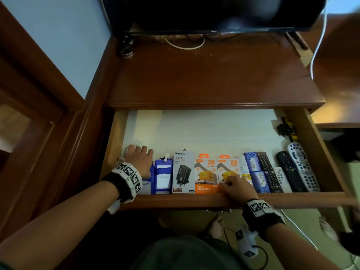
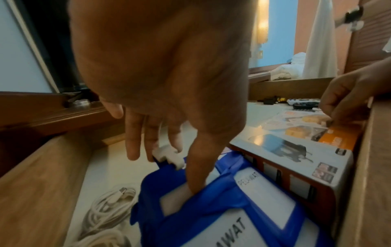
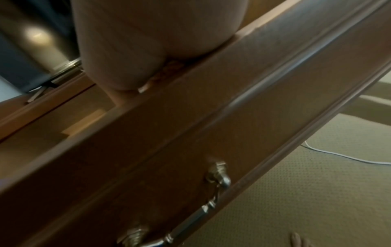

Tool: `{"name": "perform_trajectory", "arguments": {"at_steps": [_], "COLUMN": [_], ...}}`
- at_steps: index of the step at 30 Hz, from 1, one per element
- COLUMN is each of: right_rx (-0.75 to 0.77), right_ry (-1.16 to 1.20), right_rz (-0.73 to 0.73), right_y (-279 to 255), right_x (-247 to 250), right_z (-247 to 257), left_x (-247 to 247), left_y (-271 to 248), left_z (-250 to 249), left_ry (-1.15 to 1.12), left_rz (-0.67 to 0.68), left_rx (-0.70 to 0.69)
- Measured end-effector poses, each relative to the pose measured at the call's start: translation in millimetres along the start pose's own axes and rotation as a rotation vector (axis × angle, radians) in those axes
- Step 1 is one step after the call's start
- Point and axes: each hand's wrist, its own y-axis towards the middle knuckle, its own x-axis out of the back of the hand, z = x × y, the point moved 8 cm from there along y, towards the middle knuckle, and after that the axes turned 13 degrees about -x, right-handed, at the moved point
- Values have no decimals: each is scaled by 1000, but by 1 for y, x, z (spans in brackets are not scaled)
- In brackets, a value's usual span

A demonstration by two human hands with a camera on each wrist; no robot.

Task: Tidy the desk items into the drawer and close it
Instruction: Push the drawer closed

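The wooden drawer [image 1: 175, 201] stands pulled out, with items in a row along its front. My left hand [image 1: 139, 153] reaches in at the left end, fingers straight, one fingertip pressing on a blue badge holder [image 2: 211, 208]. A second blue holder [image 1: 163, 177] lies beside it, then a black-and-white charger box [image 1: 183, 172]. Two orange charger boxes [image 1: 206, 176] follow. My right hand [image 1: 227, 184] rests over the drawer front, its curled fingers pinching the near end of the right-hand orange box [image 1: 228, 168]. Its fingertips are hidden in the right wrist view.
A coiled white cable [image 2: 110, 205] lies in the drawer's left corner. Blue soap boxes [image 1: 255, 172] and several remotes [image 1: 290, 172] fill the right end. The metal handle [image 3: 211, 200] hangs on the drawer front. A television [image 1: 214, 12] stands at the back of the desk top [image 1: 204, 78].
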Motion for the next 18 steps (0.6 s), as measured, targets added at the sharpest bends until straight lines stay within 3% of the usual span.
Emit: {"name": "perform_trajectory", "arguments": {"at_steps": [2,4,12,18], "right_rx": [-10,-18,-9,122], "right_ry": [-15,-45,-5,-9], "right_rz": [-20,-43,-142,-59], "right_y": [-5,-8,-16,-22], "right_x": [2,2,0,-1], "right_z": [1,1,-5,5], "left_x": [-3,-5,-17,-11], "left_y": [3,5,-3,-16], "left_z": [-9,-20,-43,-55], "left_ry": [-238,-334,-343,-358], "left_rz": [-33,-22,42,-140], "left_rx": [-23,-54,-36,-106]}}
